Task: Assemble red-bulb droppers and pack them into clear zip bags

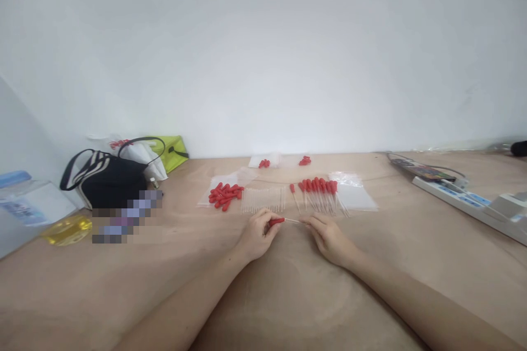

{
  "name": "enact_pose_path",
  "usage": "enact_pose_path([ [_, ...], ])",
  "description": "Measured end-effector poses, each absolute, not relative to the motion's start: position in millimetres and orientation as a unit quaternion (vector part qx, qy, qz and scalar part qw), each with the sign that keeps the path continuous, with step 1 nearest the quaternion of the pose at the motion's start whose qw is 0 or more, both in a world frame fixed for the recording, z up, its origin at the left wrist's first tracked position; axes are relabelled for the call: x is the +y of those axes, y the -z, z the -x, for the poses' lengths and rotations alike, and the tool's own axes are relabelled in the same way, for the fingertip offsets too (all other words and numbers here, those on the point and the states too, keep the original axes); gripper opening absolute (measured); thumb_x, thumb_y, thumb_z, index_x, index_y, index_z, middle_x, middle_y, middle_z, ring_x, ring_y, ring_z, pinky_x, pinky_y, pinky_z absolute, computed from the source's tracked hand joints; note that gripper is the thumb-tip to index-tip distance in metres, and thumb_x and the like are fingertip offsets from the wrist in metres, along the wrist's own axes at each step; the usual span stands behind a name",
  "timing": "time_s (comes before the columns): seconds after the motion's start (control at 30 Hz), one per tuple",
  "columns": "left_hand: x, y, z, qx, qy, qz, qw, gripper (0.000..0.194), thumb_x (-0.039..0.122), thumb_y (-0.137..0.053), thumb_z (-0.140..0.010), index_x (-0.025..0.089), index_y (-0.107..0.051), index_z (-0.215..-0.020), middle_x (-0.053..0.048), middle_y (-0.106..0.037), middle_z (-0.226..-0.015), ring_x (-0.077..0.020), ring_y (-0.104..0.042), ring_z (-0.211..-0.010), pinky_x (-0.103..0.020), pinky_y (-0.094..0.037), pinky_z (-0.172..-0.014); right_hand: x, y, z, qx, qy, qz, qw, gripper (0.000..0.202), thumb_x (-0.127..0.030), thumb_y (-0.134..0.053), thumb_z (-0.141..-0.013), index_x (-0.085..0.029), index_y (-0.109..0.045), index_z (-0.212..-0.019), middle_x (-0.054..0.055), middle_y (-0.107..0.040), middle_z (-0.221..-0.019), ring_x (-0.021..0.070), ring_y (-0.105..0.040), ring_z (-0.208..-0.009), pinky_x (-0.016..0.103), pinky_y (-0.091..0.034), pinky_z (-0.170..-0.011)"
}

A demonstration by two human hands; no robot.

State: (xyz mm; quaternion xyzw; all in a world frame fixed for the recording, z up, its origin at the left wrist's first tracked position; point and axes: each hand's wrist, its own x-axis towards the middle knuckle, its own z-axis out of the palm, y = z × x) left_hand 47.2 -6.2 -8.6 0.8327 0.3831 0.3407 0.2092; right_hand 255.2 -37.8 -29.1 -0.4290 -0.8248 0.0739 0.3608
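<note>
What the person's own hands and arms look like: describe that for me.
The left hand and right hand are ungloved, with no ring, watch or bracelet visible. The left forearm and right forearm taper towards the wrists, with no sleeve in view.

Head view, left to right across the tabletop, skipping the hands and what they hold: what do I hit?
Black bag → pile of loose red handles → row of thin pale rods → red-handled rods → white power strip.

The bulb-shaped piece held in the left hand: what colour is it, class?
Red. The bulb-shaped piece in the left hand shows best in the head view.
</note>
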Motion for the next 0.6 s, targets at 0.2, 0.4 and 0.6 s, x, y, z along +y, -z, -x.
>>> enact_pose_path([
  [0.2, -6.6, 11.6, -49.0, 0.382, -0.368, -0.814, 0.237, 0.013, 0.021, -0.051, -0.078, 0.017, -0.06, -0.087, -0.002, -0.061, -0.079, -0.0126, -0.056, -0.07, -0.022, -0.044, -0.061, -40.0, 25.3, -256.2, -0.84, -0.031, 0.446, 0.308, 0.025, -0.016, -0.033, -0.086, -0.02, -0.055, -0.097, 0.005, -0.059, -0.081, 0.015, -0.053, -0.071, 0.029, -0.034, -0.067],
  [0.4, -8.0, 12.7, -49.1, 0.37, -0.365, -0.817, 0.249, 0.015, 0.024, -0.051, -0.079, 0.016, -0.063, -0.077, -0.002, -0.063, -0.071, -0.0117, -0.055, -0.061, -0.021, -0.042, -0.056, -40.5, 20.9, -257.9, -0.847, -0.055, 0.432, 0.306, 0.021, -0.021, -0.038, -0.086, -0.022, -0.058, -0.093, 0.001, -0.06, -0.074, 0.0118, -0.052, -0.067, 0.028, -0.029, -0.068],
  [0.6, -10.9, 9.3, -48.1, 0.349, -0.323, -0.843, 0.252, 0.015, 0.023, -0.052, -0.078, 0.017, -0.065, -0.077, -0.002, -0.063, -0.071, -0.0119, -0.056, -0.063, -0.021, -0.042, -0.058, -36.6, 21.6, -261.8, -0.861, -0.001, 0.418, 0.29, 0.022, -0.021, -0.04, -0.085, -0.023, -0.06, -0.094, 0.0, -0.061, -0.073, 0.0108, -0.049, -0.062, 0.028, -0.023, -0.065],
])
